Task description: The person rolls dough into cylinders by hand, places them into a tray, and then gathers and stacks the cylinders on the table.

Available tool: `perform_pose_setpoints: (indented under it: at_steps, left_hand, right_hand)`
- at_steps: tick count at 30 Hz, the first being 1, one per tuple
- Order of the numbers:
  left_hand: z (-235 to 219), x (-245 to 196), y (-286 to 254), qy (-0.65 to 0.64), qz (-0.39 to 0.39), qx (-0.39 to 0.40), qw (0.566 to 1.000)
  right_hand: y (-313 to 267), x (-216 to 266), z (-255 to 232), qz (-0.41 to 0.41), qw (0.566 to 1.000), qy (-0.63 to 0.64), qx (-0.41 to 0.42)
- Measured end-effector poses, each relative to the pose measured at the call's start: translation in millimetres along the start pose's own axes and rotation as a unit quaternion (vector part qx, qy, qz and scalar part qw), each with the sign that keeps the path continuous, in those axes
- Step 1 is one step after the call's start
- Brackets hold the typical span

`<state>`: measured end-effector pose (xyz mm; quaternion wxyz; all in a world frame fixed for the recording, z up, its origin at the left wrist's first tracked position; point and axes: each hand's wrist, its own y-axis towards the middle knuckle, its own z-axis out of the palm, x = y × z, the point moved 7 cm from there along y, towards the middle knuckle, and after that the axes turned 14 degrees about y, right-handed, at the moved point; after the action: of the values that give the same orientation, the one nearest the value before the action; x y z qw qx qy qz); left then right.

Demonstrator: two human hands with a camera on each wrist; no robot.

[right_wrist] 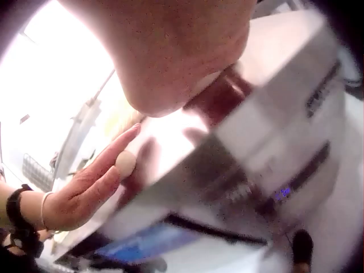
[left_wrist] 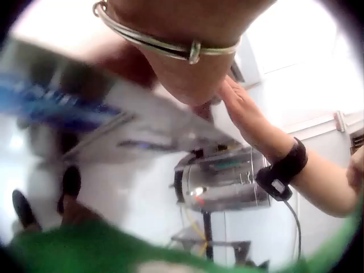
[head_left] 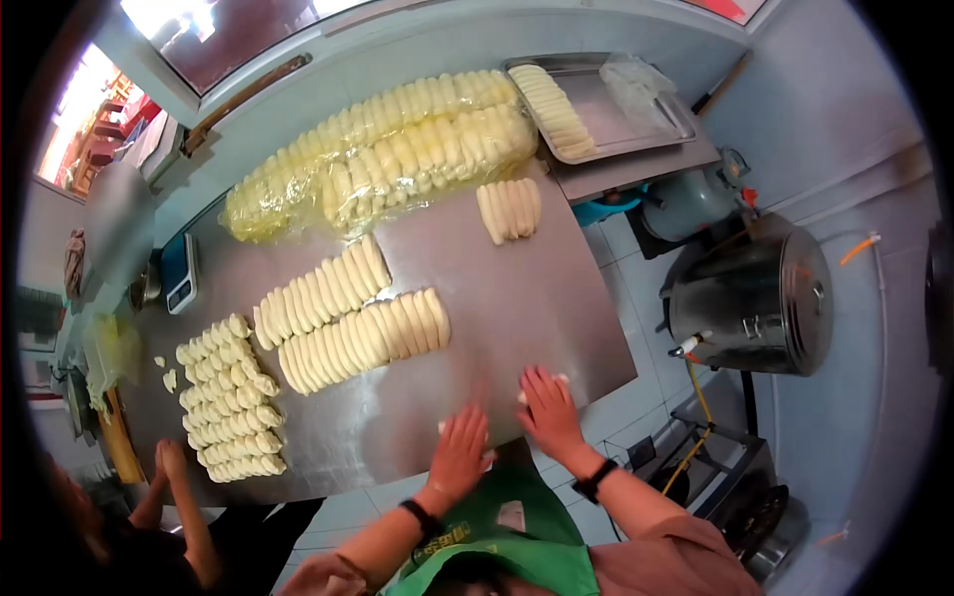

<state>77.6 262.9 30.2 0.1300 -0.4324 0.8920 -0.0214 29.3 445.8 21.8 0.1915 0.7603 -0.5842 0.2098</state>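
Near the table's front edge, my left hand [head_left: 460, 452] lies over a piece of pale dough [right_wrist: 125, 164], fingers extended. The dough's rounded end sticks out under that palm in the right wrist view. To the right, my right hand [head_left: 550, 409] is spread over another dough piece [head_left: 563, 377], whose ends peep out at either side; the rest is hidden. Farther left lie two rows of rolled dough strips [head_left: 365, 338] and several stacked rows of short, thick dough pieces [head_left: 229, 417]. The left wrist view also shows my right hand [left_wrist: 244, 111], fingers straight.
Plastic-wrapped dough rolls [head_left: 427, 149] line the back of the metal table [head_left: 497, 308]. A few strips [head_left: 509, 211] lie nearby. A metal tray [head_left: 621, 119] holds more strips. At left are a scale [head_left: 182, 273] and another person's hands [head_left: 169, 465]. A steel pot [head_left: 745, 298] stands right.
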Motion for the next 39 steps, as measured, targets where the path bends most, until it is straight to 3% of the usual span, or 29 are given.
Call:
perform_pose_setpoints:
  at_steps: [2, 3, 6, 9, 10, 12, 14, 15, 17, 20, 21, 22, 24, 26, 28, 30, 31, 32, 33, 34, 36, 39]
  left_hand:
    - [-2, 6, 17, 0.007, -0.009, 0.008, 1.0]
    - [1, 9, 29, 0.011, -0.021, 0.017, 1.0]
    - [-21, 42, 132, 0.074, -0.06, -0.085, 0.992]
    - [-30, 45, 156, 0.093, -0.068, -0.097, 0.989]
    - [-19, 29, 128, 0.09, -0.049, -0.034, 0.994]
    - [5, 0, 52, 0.039, -0.002, 0.035, 0.999]
    - [19, -17, -12, 0.03, 0.027, 0.017, 0.999]
    - [14, -12, 4, 0.03, 0.027, 0.018, 0.999]
    - [7, 8, 55, 0.073, 0.003, 0.01, 0.997]
    - [-33, 50, 155, 0.052, -0.067, -0.095, 0.992]
    - [-43, 60, 167, 0.032, -0.107, -0.145, 0.983]
    - [-39, 57, 157, 0.033, -0.106, -0.143, 0.983]
    - [-21, 36, 128, 0.058, -0.082, -0.065, 0.993]
    - [-7, 10, 70, 0.064, -0.037, -0.118, 0.99]
    - [0, 10, 36, 0.011, -0.049, -0.109, 0.993]
    - [-1, 15, 34, -0.037, -0.061, -0.103, 0.992]
    - [-9, 25, 49, -0.115, -0.089, -0.136, 0.98]
    - [-16, 35, 65, -0.193, -0.117, -0.167, 0.96]
    - [-30, 45, 86, -0.21, -0.17, -0.187, 0.944]
    - [-45, 59, 112, -0.228, -0.225, -0.206, 0.925]
    - [-74, 91, 171, -0.242, -0.235, -0.314, 0.887]
    - [-75, 147, 257, -0.284, -0.337, -0.336, 0.832]
  right_hand:
    - [-17, -7, 6, 0.042, 0.996, -0.024, 0.075]
    - [8, -16, 2, 0.041, 0.998, -0.042, 0.03]
    - [135, -54, -27, 0.093, 0.985, -0.047, -0.135]
    - [134, -51, -13, 0.064, 0.987, -0.094, -0.113]
    - [99, -34, -4, 0.03, 0.992, -0.106, -0.066]
    - [15, -8, 6, 0.053, 0.998, -0.022, 0.021]
    - [-21, -2, 1, 0.045, 0.998, -0.018, 0.047]
    - [-25, 2, -1, 0.04, 0.996, -0.013, 0.074]
    - [34, -22, 0, 0.049, 0.998, -0.031, 0.032]
    - [147, -53, -23, 0.059, 0.985, -0.083, -0.141]
    - [165, -59, -29, 0.064, 0.974, -0.101, -0.192]
    - [154, -54, -24, 0.066, 0.974, -0.099, -0.192]
    - [116, -35, -13, 0.036, 0.988, -0.06, -0.136]
    - [47, -12, -4, -0.006, 0.996, -0.001, -0.087]
    - [4, -2, -15, -0.019, 0.998, 0.016, -0.054]
    - [1, -12, -31, 0.025, 0.997, 0.079, -0.001]
    - [7, -22, -32, 0.066, 0.987, 0.137, 0.05]
    - [20, -27, -38, 0.065, 0.988, 0.135, 0.046]
    - [38, -49, -43, 0.155, 0.951, 0.266, 0.002]
    - [55, -75, -45, 0.239, 0.888, 0.39, -0.041]
    - [105, -137, -46, 0.237, 0.796, 0.515, -0.211]
    - [205, -169, -85, 0.179, 0.802, 0.476, -0.314]
